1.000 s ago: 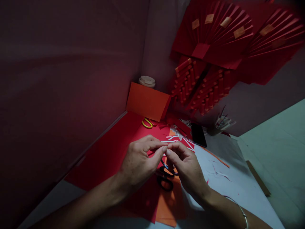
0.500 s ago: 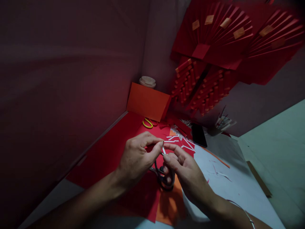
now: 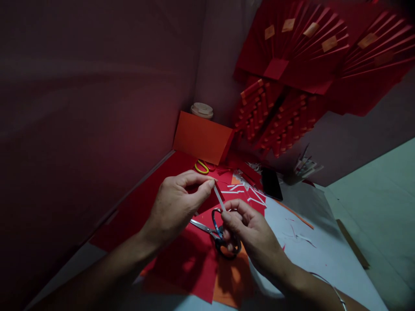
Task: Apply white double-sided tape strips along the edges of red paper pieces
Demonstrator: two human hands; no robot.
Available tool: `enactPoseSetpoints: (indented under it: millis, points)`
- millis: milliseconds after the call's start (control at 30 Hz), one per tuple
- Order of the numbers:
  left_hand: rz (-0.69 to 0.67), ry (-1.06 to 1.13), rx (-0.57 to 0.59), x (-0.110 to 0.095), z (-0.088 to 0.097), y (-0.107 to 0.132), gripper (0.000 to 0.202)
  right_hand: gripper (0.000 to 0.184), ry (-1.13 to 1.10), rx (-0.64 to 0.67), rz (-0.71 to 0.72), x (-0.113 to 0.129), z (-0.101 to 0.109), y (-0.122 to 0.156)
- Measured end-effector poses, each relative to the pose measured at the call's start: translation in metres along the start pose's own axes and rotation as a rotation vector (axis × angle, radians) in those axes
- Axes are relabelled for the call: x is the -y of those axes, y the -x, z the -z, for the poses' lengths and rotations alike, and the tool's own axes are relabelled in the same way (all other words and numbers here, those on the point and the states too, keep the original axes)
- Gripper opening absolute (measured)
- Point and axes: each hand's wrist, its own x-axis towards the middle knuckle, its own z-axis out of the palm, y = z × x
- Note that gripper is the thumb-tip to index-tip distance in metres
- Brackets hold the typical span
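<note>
Thumb and index finger of my left hand [image 3: 184, 194] pinch the upper end of a narrow white strip [image 3: 219, 198]. My right hand [image 3: 248, 224] pinches its lower end, so the strip slants between the two. Dark-handled scissors [image 3: 202, 225] hang from the right fingers, one handle loop around or against them; I cannot tell which. Their blades point left over red paper [image 3: 194, 259]. A darker red edge shows just behind the strip, its shape partly hidden by my left hand. Red pieces with white strips [image 3: 238, 190] lie beyond my hands.
Yellow-handled scissors [image 3: 201, 167] lie before a folded orange card [image 3: 202, 136], with a lidded cup [image 3: 202, 110] behind. A phone [image 3: 271, 183] and a pen holder [image 3: 301, 170] stand right. Red paper fans [image 3: 301, 43] hang above. Orange paper [image 3: 228, 280] lies in front.
My left hand has moved left and slightly up, away from my right hand. More of the white strip shows between them, and the scissors' blades are now uncovered.
</note>
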Motion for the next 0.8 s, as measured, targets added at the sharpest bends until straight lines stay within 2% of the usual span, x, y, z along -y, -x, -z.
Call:
enactPoseSetpoints:
  millis: [167,433,800]
  points:
    - [0.114,0.095,0.054,-0.0017,0.0022,-0.0022,0.019,0.031,-0.005,-0.024,0.014,0.0001,-0.0003,-0.0006]
    - [0.192,0.190,0.103,0.0024,0.0025,-0.0035,0.023,0.031,-0.019,-0.021,0.045,0.0015,-0.0001,-0.0003]
    - [0.206,0.243,0.107,0.0012,0.0030,-0.0014,0.023,0.034,-0.046,-0.027,0.035,-0.0015,0.0016,-0.0022]
